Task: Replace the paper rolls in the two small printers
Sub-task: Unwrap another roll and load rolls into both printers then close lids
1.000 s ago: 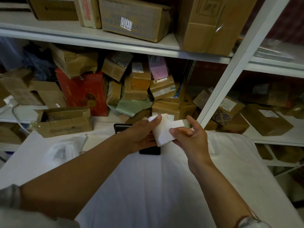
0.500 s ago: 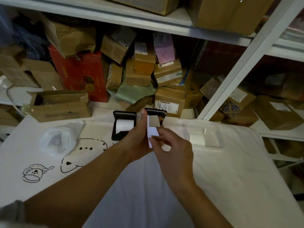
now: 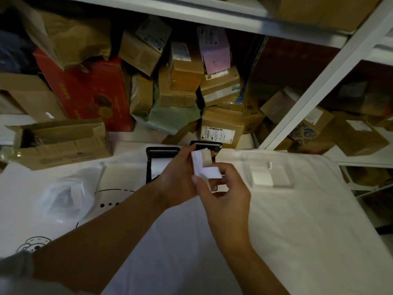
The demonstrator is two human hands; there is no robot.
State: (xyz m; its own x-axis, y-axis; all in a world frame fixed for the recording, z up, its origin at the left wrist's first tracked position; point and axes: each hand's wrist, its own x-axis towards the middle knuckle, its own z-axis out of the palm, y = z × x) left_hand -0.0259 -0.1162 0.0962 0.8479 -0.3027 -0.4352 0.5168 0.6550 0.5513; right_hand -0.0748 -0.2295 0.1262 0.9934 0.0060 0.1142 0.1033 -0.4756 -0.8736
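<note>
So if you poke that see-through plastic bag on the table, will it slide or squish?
The plastic bag would probably squish: it looks thin, crumpled and puffed up. It likely weighs little, so a poke might also scoot it across the white cloth. What is inside cannot be seen clearly.

Dim scene, softened by slight blur.
Most light is caught by the white cloth right of the hands; straight lines are bent toward the edges.

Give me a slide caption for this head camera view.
Both hands hold a white paper roll above two open black printers.
</note>
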